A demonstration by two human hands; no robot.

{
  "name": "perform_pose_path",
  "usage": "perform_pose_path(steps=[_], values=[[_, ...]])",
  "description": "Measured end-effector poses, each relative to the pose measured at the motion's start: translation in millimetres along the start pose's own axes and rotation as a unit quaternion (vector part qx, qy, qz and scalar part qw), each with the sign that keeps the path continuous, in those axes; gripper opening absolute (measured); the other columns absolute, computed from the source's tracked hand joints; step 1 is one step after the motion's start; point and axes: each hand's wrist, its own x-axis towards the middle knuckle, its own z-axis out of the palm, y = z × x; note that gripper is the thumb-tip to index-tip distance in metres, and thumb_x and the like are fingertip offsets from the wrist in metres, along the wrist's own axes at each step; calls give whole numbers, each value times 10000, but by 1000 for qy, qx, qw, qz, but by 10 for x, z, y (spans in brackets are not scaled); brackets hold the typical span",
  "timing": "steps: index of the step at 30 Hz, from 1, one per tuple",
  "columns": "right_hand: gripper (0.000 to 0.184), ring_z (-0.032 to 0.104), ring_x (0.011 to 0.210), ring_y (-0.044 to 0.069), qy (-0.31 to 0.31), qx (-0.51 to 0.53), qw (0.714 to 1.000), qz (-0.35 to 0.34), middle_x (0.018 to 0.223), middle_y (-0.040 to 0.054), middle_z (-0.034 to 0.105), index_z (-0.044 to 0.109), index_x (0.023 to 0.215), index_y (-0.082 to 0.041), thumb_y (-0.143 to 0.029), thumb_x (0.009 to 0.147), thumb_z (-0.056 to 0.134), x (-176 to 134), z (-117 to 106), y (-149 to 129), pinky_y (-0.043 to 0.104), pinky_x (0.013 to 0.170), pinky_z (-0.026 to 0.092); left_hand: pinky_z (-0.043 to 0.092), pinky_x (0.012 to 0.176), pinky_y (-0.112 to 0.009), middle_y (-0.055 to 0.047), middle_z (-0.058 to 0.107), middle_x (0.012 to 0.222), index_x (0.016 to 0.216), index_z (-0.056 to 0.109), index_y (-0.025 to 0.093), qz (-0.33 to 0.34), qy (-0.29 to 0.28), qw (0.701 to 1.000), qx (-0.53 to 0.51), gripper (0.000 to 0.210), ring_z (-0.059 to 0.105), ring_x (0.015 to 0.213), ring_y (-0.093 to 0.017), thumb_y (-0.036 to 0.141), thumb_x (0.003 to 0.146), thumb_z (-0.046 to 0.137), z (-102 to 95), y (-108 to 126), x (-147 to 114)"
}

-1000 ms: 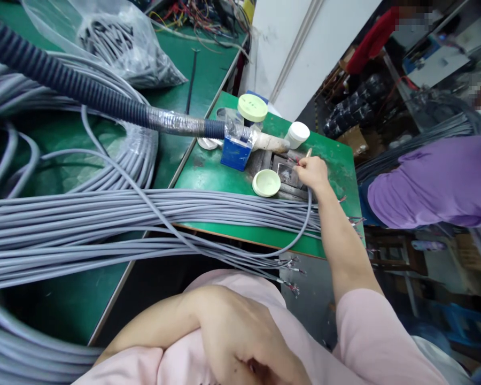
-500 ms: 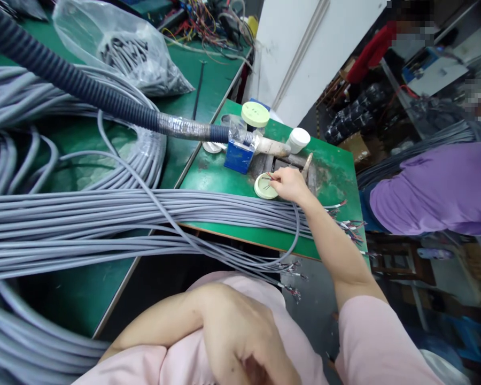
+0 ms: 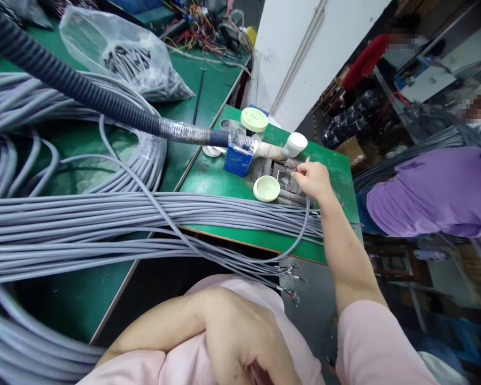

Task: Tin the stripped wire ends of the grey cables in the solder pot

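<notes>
My right hand pinches the end of a grey cable, its thin coloured wires poking out to the left from the fingertips. Those wires are just over the right side of a dark square pot with a shiny grey surface, which looks like a solder pot. Left of the pot sits a shallow pale-green dish. My left hand rests low in front of my body, bent at the wrist; its fingers run out of the picture at the bottom edge. Other grey cables lie in a bundle across the green table.
A ribbed black hose ends beside the pot at a blue block. Behind stand a white tub and a green-lidded jar. Coiled cable and a plastic bag lie left. A person in purple is at right.
My right hand has moved right with the cable, carrying the wire ends from the pale-green dish to the pot. My left hand has hardly moved.
</notes>
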Motion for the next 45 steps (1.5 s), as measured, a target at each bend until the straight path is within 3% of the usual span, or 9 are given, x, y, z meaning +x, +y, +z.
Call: perform_pose_path(steps=[2,10,19,30,33,36,38,41,45], values=[[218,595,709,206,2,-10,999,32,734,67,686,708,711,-159,-288,817,568,63,52,116,291,598,315,483,626,-221,-12,557,624,606,528,211,3,-32,999,-5,158,613,640,-175,245,625,681,-36,-3,16],[247,646,899,272,-51,-53,994,78,944,134,722,741,893,-159,-276,839,530,222,338,189,322,747,426,496,799,-232,-60,618,766,653,545,209,-4,54,999,2,88,659,863,-217,258,683,611,-21,-45,84],[281,652,959,293,-78,-67,991,82,1006,165,717,745,954,-137,-260,835,522,267,411,166,358,817,455,513,649,-181,-82,663,734,654,636,190,80,-37,996,25,216,664,706,-190,355,647,777,-64,-222,-69],[232,642,894,260,-77,-40,992,90,935,146,717,741,871,-145,-232,803,537,296,468,219,322,777,439,537,757,-219,-78,681,809,718,671,171,-39,-3,996,-81,309,678,782,-217,363,557,851,-125,7,-81],[175,608,764,219,-40,20,995,89,741,85,671,689,689,-149,-250,772,573,229,372,259,287,677,401,535,844,-270,-102,700,893,880,699,139,-66,82,988,-112,333,683,889,-243,315,622,816,-105,139,-125],[280,487,577,147,29,153,985,69,520,-2,485,530,500,-167,-287,744,598,-20,187,242,263,568,325,540,796,-270,-92,703,827,968,697,110,-55,291,949,-113,259,680,806,-186,227,738,725,-114,115,-166],[325,414,520,121,71,269,960,44,481,-31,397,475,477,-177,-319,741,604,-289,70,172,258,536,296,530,722,-221,-60,693,763,902,700,115,-38,470,873,-126,211,656,716,-131,223,729,754,-186,-22,-164],[281,445,552,128,107,419,901,22,550,-25,484,552,558,-179,-363,755,630,-739,-17,-23,263,562,341,507,672,-169,-11,662,703,877,685,125,38,694,703,-148,260,616,644,-74,247,683,809,-380,-281,-108],[206,518,640,150,107,514,851,16,672,0,583,617,649,-187,-333,791,650,-1187,23,-332,283,640,416,529,691,-199,-5,666,735,927,655,133,130,750,626,-169,428,623,679,-88,266,583,871,-587,-422,31]])
